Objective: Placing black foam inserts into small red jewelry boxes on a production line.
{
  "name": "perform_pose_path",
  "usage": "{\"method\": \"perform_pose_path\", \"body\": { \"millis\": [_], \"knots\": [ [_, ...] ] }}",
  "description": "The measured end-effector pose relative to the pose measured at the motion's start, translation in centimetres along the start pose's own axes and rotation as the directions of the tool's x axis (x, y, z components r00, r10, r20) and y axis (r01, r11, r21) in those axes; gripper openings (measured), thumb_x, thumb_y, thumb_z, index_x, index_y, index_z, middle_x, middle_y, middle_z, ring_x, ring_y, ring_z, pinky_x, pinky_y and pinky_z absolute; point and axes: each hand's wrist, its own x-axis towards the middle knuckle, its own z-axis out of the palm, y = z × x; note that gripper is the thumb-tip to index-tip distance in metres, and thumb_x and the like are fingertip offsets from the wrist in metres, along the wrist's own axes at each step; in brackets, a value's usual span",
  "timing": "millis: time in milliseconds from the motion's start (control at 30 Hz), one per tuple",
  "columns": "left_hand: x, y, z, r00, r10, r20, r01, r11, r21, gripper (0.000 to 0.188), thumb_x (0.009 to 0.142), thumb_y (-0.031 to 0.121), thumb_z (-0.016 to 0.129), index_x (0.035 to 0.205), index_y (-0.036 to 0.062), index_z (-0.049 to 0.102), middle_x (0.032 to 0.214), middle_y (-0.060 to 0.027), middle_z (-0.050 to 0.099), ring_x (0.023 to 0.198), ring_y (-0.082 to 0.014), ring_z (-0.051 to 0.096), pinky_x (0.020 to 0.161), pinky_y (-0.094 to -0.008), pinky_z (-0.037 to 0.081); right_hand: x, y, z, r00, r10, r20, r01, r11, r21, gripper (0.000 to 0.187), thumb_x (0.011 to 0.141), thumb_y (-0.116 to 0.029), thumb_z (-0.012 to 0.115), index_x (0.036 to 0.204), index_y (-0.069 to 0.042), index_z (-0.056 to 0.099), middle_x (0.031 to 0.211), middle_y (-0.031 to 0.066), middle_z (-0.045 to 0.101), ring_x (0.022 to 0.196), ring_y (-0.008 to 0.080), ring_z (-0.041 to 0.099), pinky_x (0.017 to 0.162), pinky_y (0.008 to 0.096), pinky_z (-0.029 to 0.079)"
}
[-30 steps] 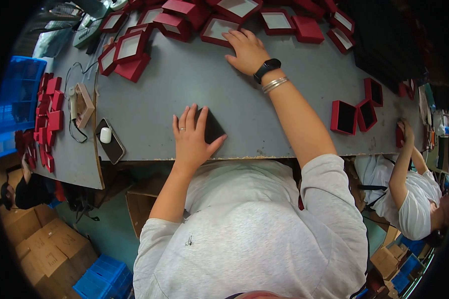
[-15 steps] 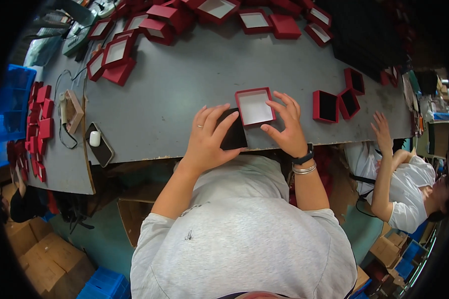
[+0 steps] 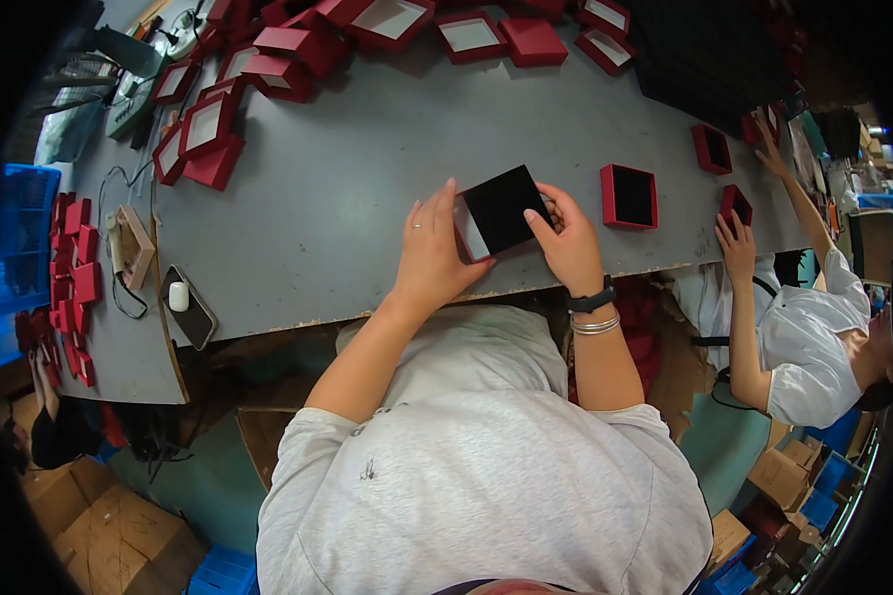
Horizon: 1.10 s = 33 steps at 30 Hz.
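Note:
Close in front of me lies a small red box with a white inside (image 3: 471,234), partly covered by a square black pad (image 3: 506,210). The pad sits askew over the box's right part, leaving a white strip bare on the left. My left hand (image 3: 433,243) grips the box's left side, thumb at the near edge and fingers along the wall. With thumb on top and fingers at its far right edge, my right hand (image 3: 572,243) holds the pad. Right of my hands stands a red box with a black inside (image 3: 629,196).
Many red boxes (image 3: 288,77) are heaped along the table's far side. At right a co-worker's hand (image 3: 736,250) touches another red box (image 3: 735,203). A phone (image 3: 199,319) bearing a white case (image 3: 179,297) and a glue gun (image 3: 116,243) lie at left.
My right hand has taken the black pad from beside the box and brought it over the box. My left hand has moved onto the box's side. The co-worker's hands have shifted among their boxes.

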Motion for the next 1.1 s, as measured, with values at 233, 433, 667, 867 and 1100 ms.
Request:
{"method": "perform_pose_path", "body": {
  "millis": [233, 433, 667, 867, 1100],
  "knots": [
    [-1.2, -0.1, 0.0, 0.992, 0.081, -0.093, -0.079, 0.997, 0.025, 0.107, 0.066, 0.027, 0.089, 0.151, -0.0019, 0.031, 0.14, -0.0222, 0.05, 0.129, -0.0396, 0.049, 0.112, -0.0531, 0.035, -2.4, 2.1, 6.3, 0.886, -0.417, -0.205, 0.225, 0.772, -0.594, 0.047, 0.091, -0.019, 0.067, 0.132, 0.0, 0.055, 0.131, 0.0204, 0.054, 0.122, 0.0391, 0.047, 0.106, 0.0511, 0.037],
    [-1.8, -1.0, -0.1, 0.989, 0.09, -0.121, -0.074, 0.989, 0.126, 0.088, 0.071, 0.032, 0.083, 0.144, 0.0019, 0.044, 0.138, -0.0185, 0.051, 0.126, -0.0366, 0.051, 0.111, -0.0547, 0.036, -4.3, 1.5, 7.8, 0.914, -0.406, 0.023, 0.284, 0.596, -0.751, 0.071, 0.095, -0.036, 0.062, 0.148, 0.006, 0.038, 0.151, 0.0251, 0.041, 0.144, 0.0443, 0.03, 0.116, 0.0572, 0.026],
    [-2.2, -0.9, -2.6, 0.998, 0.052, -0.03, -0.048, 0.992, 0.118, 0.092, 0.067, 0.037, 0.086, 0.145, 0.008, 0.046, 0.142, -0.0136, 0.05, 0.128, -0.0317, 0.051, 0.114, -0.0561, 0.03, -6.3, 0.6, 4.8, 0.869, -0.378, 0.321, 0.474, 0.443, -0.761, 0.074, 0.094, -0.042, 0.063, 0.148, 0.003, 0.041, 0.156, 0.0188, 0.038, 0.146, 0.0317, 0.034, 0.119, 0.0544, 0.024],
    [-2.1, -3.1, -4.3, 0.996, 0.023, 0.088, -0.036, 0.988, 0.152, 0.087, 0.066, 0.037, 0.089, 0.143, 0.0162, 0.053, 0.145, -0.0064, 0.052, 0.132, -0.0275, 0.05, 0.119, -0.0556, 0.02, -6.5, -0.2, 2.1, 0.799, -0.424, 0.426, 0.588, 0.409, -0.698, 0.053, 0.092, -0.031, 0.067, 0.137, -0.005, 0.057, 0.145, 0.0089, 0.054, 0.141, 0.0254, 0.043, 0.118, 0.0501, 0.028],
    [-2.0, -1.1, -4.4, 0.95, 0.297, 0.096, -0.31, 0.929, 0.203, 0.041, 0.079, 0.027, 0.081, 0.118, 0.0208, 0.071, 0.137, 0.0, 0.059, 0.134, -0.0219, 0.048, 0.12, -0.054, 0.022, -4.8, 0.4, 1.8, 0.737, -0.489, 0.466, 0.67, 0.439, -0.599, 0.043, 0.09, -0.017, 0.068, 0.132, -0.008, 0.061, 0.136, 0.0068, 0.06, 0.132, 0.023, 0.052, 0.115, 0.0449, 0.035]
  ]
}}
